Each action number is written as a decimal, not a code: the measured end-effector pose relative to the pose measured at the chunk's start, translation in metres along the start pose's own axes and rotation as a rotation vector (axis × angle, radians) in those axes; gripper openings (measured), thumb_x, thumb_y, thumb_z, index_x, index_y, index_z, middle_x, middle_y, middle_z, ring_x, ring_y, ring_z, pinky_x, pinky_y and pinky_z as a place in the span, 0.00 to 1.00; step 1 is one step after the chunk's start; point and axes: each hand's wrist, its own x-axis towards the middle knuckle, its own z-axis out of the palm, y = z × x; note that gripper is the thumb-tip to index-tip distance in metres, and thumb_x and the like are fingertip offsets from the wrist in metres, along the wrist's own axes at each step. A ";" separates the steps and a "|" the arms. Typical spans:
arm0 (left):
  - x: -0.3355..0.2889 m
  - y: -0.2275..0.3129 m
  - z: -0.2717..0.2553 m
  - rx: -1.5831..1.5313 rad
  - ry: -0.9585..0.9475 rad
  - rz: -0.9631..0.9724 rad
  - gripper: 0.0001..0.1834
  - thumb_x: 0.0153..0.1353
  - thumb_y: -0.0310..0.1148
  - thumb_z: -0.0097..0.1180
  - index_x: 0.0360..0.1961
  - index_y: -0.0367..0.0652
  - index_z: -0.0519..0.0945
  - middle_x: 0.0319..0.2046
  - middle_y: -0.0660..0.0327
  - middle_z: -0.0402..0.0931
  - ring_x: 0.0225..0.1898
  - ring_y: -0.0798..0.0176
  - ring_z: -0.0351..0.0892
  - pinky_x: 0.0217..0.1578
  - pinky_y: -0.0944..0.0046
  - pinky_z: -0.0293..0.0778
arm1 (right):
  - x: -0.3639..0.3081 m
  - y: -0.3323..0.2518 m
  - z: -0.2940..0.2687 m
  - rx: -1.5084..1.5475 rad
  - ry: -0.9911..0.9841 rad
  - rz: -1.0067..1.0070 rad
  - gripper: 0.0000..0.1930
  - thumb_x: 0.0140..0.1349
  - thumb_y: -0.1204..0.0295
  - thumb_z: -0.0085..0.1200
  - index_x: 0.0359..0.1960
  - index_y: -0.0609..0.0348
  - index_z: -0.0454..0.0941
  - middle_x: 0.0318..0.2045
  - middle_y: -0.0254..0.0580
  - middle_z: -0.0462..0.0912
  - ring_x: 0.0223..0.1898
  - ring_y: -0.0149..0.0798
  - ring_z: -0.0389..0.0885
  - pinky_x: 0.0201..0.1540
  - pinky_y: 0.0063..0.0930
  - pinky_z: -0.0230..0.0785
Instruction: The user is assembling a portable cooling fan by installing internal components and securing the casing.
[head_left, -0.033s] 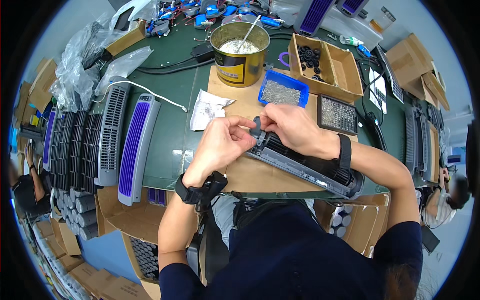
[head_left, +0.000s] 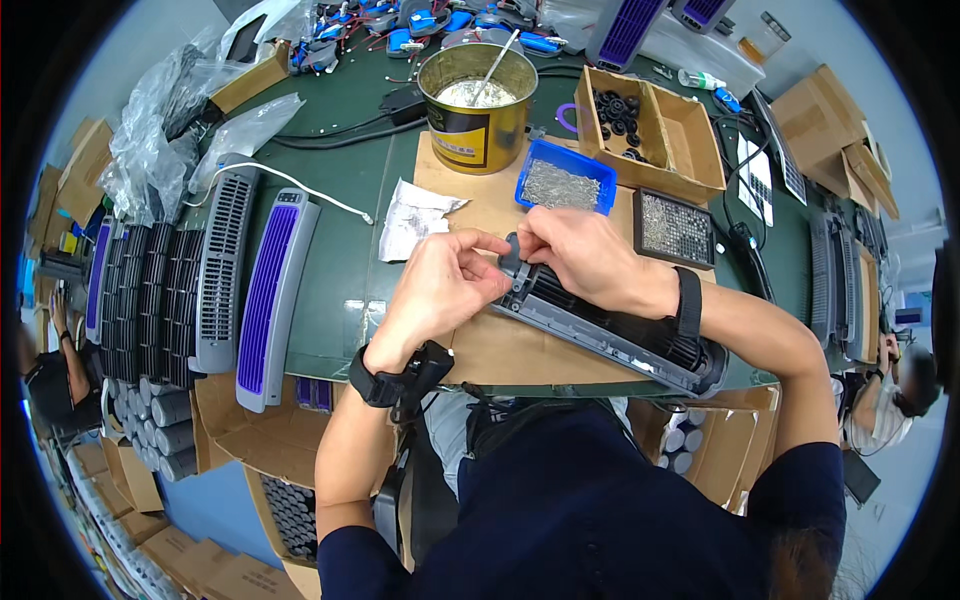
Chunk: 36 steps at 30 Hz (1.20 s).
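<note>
The fingers (head_left: 484, 243) of the bare left hand (head_left: 435, 290) were nearly together against a small dark-grey plastic piece (head_left: 513, 252); those of the right hand (head_left: 590, 262) curled over it, tips partly hidden, so whether either pinched it could not be told. The piece stood at the far left end of a long dark-grey plastic housing (head_left: 600, 338), aslant on a brown cardboard sheet (head_left: 500, 355) on the green desk (head_left: 335, 250). The housing looked light, stiff and smooth, best steadied by its solid long edges, clear of the likely fragile black ribbed cylinder (head_left: 684, 350) inside.
</note>
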 end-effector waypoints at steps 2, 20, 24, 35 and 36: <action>0.006 -0.002 0.000 0.037 -0.025 0.020 0.19 0.48 0.24 0.65 0.44 0.34 0.81 0.23 0.61 0.82 0.25 0.72 0.79 0.30 0.69 0.74 | -0.001 0.003 0.001 -0.027 -0.004 -0.010 0.12 0.51 0.84 0.55 0.35 0.61 0.68 0.27 0.47 0.79 0.31 0.51 0.80 0.30 0.40 0.72; 0.016 0.013 -0.003 0.298 -0.058 0.011 0.37 0.36 0.31 0.75 0.51 0.37 0.74 0.36 0.53 0.81 0.40 0.57 0.82 0.42 0.60 0.75 | -0.001 -0.002 0.000 -0.070 -0.002 -0.014 0.16 0.54 0.79 0.52 0.45 0.58 0.68 0.27 0.47 0.82 0.33 0.53 0.82 0.30 0.44 0.73; -0.001 -0.011 0.003 0.262 -0.074 0.482 0.58 0.30 0.35 0.80 0.66 0.39 0.62 0.61 0.49 0.64 0.61 0.52 0.67 0.59 0.56 0.67 | -0.002 0.004 -0.003 0.143 -0.020 0.054 0.21 0.52 0.85 0.52 0.50 0.58 0.69 0.32 0.48 0.85 0.37 0.51 0.85 0.35 0.40 0.77; -0.023 -0.020 0.046 0.215 0.036 0.359 0.62 0.24 0.31 0.81 0.66 0.34 0.61 0.58 0.47 0.63 0.60 0.48 0.66 0.62 0.58 0.65 | -0.037 0.001 -0.110 0.115 0.096 0.273 0.19 0.56 0.82 0.57 0.50 0.61 0.74 0.42 0.42 0.84 0.38 0.35 0.83 0.45 0.27 0.76; -0.028 -0.026 0.051 0.216 0.039 0.332 0.63 0.25 0.33 0.82 0.67 0.34 0.59 0.58 0.46 0.62 0.61 0.48 0.65 0.63 0.58 0.63 | -0.055 0.011 -0.126 0.085 0.127 0.375 0.18 0.56 0.81 0.58 0.50 0.62 0.73 0.43 0.46 0.83 0.39 0.36 0.83 0.45 0.29 0.76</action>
